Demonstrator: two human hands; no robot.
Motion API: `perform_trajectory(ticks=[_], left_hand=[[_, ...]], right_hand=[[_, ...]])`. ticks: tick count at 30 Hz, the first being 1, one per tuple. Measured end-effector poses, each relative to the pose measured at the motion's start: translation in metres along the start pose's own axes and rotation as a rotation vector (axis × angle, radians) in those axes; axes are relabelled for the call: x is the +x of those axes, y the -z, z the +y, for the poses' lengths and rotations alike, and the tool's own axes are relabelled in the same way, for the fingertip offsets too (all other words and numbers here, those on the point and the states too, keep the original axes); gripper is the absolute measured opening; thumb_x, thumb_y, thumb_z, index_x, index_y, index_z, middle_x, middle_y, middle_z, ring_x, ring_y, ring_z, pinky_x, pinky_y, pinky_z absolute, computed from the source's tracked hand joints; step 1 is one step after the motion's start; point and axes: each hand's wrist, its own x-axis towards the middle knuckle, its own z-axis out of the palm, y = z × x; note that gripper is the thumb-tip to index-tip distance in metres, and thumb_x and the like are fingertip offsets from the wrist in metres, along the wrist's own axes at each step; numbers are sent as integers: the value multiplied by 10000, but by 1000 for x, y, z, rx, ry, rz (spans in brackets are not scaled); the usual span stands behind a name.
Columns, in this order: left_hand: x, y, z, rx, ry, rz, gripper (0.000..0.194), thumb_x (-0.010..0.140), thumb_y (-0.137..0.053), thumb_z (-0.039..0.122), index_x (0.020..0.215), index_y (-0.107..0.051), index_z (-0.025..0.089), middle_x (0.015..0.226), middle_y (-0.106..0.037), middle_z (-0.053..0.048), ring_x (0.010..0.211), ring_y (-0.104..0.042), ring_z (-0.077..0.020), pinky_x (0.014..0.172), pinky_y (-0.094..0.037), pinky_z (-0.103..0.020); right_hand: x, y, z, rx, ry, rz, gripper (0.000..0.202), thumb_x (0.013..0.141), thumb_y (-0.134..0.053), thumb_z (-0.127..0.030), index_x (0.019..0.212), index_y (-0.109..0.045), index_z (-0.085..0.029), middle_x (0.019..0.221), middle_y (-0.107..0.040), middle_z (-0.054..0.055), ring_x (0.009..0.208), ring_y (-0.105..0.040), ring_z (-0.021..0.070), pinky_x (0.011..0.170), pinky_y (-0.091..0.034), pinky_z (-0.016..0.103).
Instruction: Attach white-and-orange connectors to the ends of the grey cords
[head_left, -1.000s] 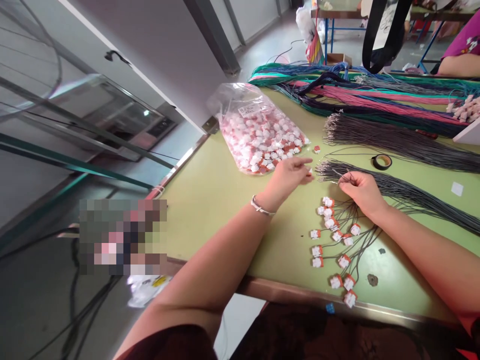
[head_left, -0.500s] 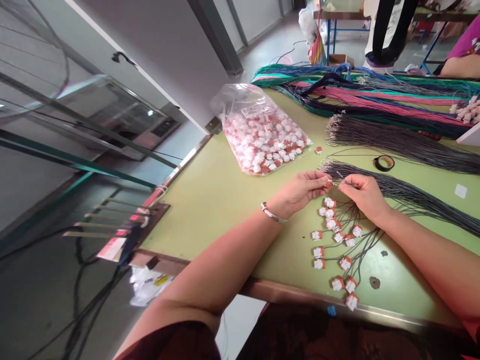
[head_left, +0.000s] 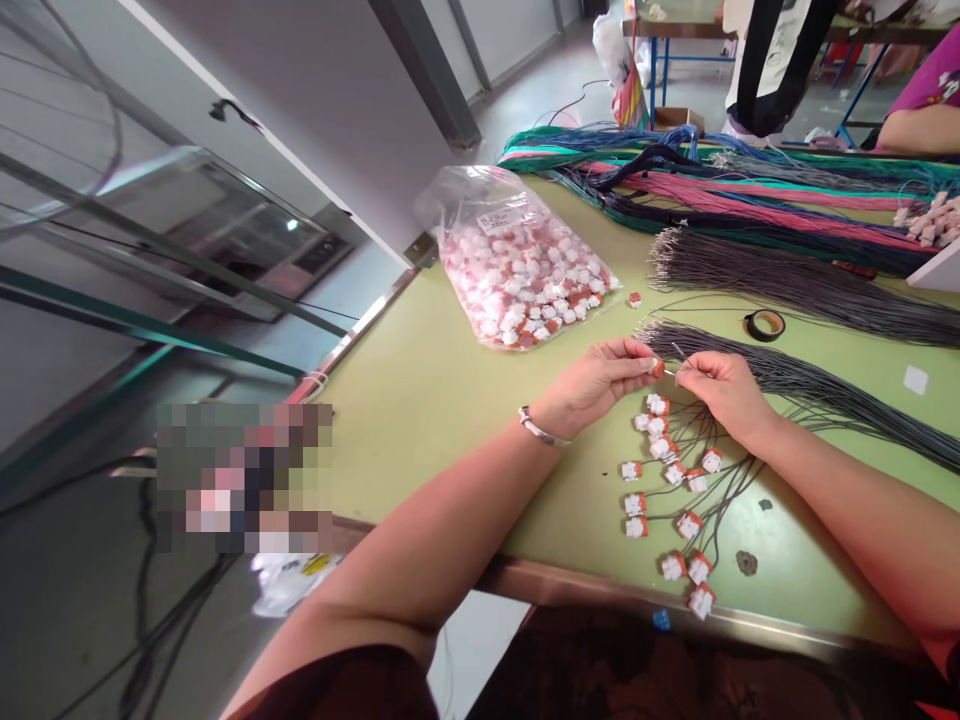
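Well, from my end I see the left hand point(head_left: 600, 388) nearly closed, thumb and forefinger pinching a small orange-and-white connector point(head_left: 658, 369). Close beside it, the right hand point(head_left: 721, 388) has its thumb and fingertips pressed together on a thin wire point(head_left: 669, 373), whose end points at the connector (I can't tell whether it is inside). Another thin end sticks up from the right hand's grip. Nearer me, a loose group of plugs point(head_left: 673, 472) on dark leads lies on the green table point(head_left: 420, 400). Past the left hand I see the clear bag point(head_left: 525, 265) full of similar pieces, with one red-and-white piece point(head_left: 635, 299) just beside it. Dark strands point(head_left: 817, 392) run behind the right hand, and a roll of tape point(head_left: 765, 324) lies beyond them.
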Motion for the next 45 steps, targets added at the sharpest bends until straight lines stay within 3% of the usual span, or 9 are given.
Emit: perform_trajectory(ticks=[7, 14, 23, 30, 39, 45], left_hand=[[-2, 0, 0, 75, -22, -50, 167, 655, -795, 153, 768, -673, 137, 801, -684, -15, 779, -639, -104, 833, -498, -283], [-1, -8, -7, 421, -388, -52, 133, 660, -804, 203, 644, -685, 146, 830, -646, -37, 814, -596, -128, 797, -470, -275], [5, -6, -19, 56, -153, -5, 203, 566, -848, 184, 589, -653, 132, 809, -680, -22, 787, -626, -121, 813, -483, -281], [3, -9, -19, -1, -108, 50, 199, 544, -834, 157, 588, -642, 129, 794, -697, -20, 755, -640, -117, 808, -493, -288], [7, -12, -27, 148, -235, 61, 184, 558, -835, 181, 568, -656, 139, 736, -677, -14, 745, -608, -116, 817, -473, -290], [2, -8, -18, 334, -173, -49, 124, 619, -765, 180, 587, -654, 137, 761, -681, -32, 733, -611, -126, 746, -483, -279]], right_hand=[[1, 2, 0, -43, -9, -33, 235, 668, -542, -366, 519, -507, -188, 503, -348, -39, 539, -291, 99, 514, -224, 268], [4, 3, 7, -16, -8, -86, 224, 672, -524, -317, 507, -431, -197, 500, -314, -55, 538, -267, 91, 525, -212, 272], [7, 4, 9, -9, 0, -39, 233, 660, -610, -371, 577, -499, -184, 524, -363, -61, 524, -275, 79, 505, -208, 256], [9, 0, 14, -2, 8, 48, 132, 608, -558, -308, 616, -544, -176, 531, -461, -40, 508, -340, 83, 489, -255, 245], [9, -6, 15, -125, 36, 94, 129, 619, -550, -310, 617, -547, -181, 514, -496, -21, 496, -375, 94, 478, -285, 249], [10, 0, 11, 35, -9, 67, 82, 628, -576, -274, 624, -556, -195, 494, -512, -40, 454, -411, 94, 463, -323, 250]])
